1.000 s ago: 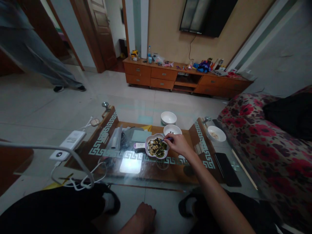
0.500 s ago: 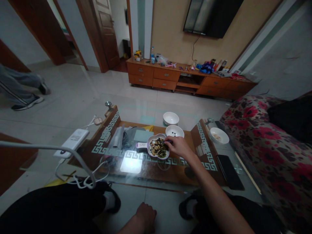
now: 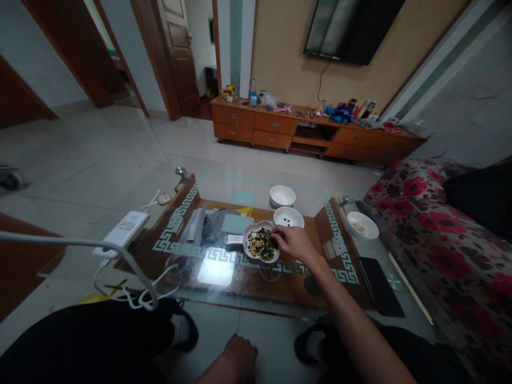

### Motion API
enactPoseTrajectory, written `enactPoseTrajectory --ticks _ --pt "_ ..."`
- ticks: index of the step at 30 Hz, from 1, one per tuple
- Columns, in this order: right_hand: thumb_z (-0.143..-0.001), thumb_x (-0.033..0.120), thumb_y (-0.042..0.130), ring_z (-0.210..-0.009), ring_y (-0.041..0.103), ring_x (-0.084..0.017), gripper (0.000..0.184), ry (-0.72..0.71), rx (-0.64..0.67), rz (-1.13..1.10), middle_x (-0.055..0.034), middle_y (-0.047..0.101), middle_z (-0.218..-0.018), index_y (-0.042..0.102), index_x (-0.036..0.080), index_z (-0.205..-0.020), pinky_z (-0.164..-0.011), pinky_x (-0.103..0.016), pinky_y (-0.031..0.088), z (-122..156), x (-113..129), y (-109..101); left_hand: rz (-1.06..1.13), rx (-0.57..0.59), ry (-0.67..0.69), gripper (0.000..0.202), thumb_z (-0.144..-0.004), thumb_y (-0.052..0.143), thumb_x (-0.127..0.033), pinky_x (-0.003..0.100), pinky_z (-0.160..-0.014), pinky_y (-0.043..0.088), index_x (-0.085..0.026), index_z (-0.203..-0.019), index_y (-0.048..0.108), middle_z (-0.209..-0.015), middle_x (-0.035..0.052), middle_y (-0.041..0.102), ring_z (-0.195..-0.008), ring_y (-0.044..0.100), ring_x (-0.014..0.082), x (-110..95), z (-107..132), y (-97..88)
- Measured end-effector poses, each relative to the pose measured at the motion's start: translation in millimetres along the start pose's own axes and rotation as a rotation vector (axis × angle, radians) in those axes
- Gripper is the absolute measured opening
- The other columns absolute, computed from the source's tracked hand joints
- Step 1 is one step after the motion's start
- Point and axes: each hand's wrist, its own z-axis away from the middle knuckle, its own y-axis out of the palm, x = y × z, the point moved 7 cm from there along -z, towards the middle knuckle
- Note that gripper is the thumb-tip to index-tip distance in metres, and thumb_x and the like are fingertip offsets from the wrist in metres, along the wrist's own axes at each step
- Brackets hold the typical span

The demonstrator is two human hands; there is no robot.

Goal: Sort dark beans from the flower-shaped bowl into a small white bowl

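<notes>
My right hand reaches over the right edge of a pale scalloped bowl with a purple rim and handle. Its fingers are pinched on a small dark object mostly hidden by them. Mixed beans, black, yellowish and green, lie in the bowl. Just behind my right hand stands a white bowl holding a few black beans. Another white bowl is farther back. At the right, a third white bowl holds some pale pieces. My left hand hangs loosely curled below the table's front edge, apart from everything on it.
The glass table has a shelf beneath with papers and bags. A white power strip with cables lies at the left. A black tablet-like slab and a wooden stick lie at the right, near a flowered sofa.
The view has shifted slightly. A walking person at the left has mostly left the picture, with only a shoe showing. My right hand stays at the scalloped bowl; my left hand is still.
</notes>
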Motion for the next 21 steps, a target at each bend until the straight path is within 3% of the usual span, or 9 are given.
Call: enactPoseTrajectory --ticks 4,7,10,14,18,21 --pt "-0.098 0.026 0.064 -0.079 0.075 -0.023 0.016 0.011 -0.094 -0.102 -0.0041 0.082 -0.091 0.079 0.024 -0.100 -0.072 -0.029 0.049 -0.9 -3.3 -14.6 0.014 -0.004 -0.001 0.049 -0.093 0.075 -0.035 0.054 -0.113 0.048 -0.009 -0.135 0.070 -0.128 0.0257 0.069 -0.123 0.065 0.0411 1.8 -1.4 0.4" --pt "-0.098 0.031 0.062 -0.078 0.075 -0.024 0.019 0.055 -0.266 -0.162 -0.0045 0.082 -0.091 0.080 0.025 -0.098 -0.072 -0.029 0.051 1.9 -19.7 -42.1 0.017 -0.012 -0.002 0.041 -0.096 0.065 -0.024 0.053 -0.111 0.050 -0.010 -0.134 0.071 -0.128 0.0245 0.069 -0.123 0.066 0.0392 2.8 -0.8 -0.6" --pt "-0.098 0.037 0.061 -0.078 0.076 -0.026 0.022 0.134 -0.404 -0.149 -0.0055 0.081 -0.090 0.079 0.023 -0.096 -0.073 -0.031 0.053 8.4 -43.3 -68.0 0.017 -0.014 -0.002 0.042 -0.095 0.064 -0.024 0.053 -0.111 0.050 -0.009 -0.134 0.070 -0.128 0.0250 0.069 -0.124 0.065 0.0398 3.4 0.1 -1.5" --pt "-0.094 0.037 0.062 -0.079 0.076 -0.026 0.022 0.203 -0.411 -0.143 -0.0062 0.082 -0.091 0.079 0.023 -0.096 -0.073 -0.033 0.054 13.2 -61.9 -84.8 0.027 -0.016 0.010 0.050 -0.091 0.072 -0.031 0.052 -0.113 0.048 -0.010 -0.136 0.069 -0.129 0.0246 0.069 -0.125 0.064 0.0395 3.6 1.7 -3.1" --pt "-0.096 0.040 0.062 -0.079 0.076 -0.026 0.024 0.174 -0.454 -0.226 -0.0063 0.082 -0.092 0.079 0.022 -0.097 -0.075 -0.033 0.056 13.6 -48.7 -89.9 0.031 -0.024 0.010 0.054 -0.090 0.076 -0.037 0.053 -0.113 0.048 -0.010 -0.136 0.070 -0.129 0.0244 0.069 -0.124 0.065 0.0403 3.8 2.5 -3.3" --pt "-0.097 0.038 0.063 -0.078 0.075 -0.024 0.022 0.086 -0.359 -0.317 -0.0056 0.081 -0.092 0.079 0.023 -0.098 -0.074 -0.032 0.055 7.2 -20.3 -67.7 0.024 -0.031 0.006 0.056 -0.088 0.079 -0.040 0.054 -0.112 0.048 -0.009 -0.134 0.070 -0.127 0.0259 0.069 -0.123 0.065 0.0421 3.2 1.2 -1.5"
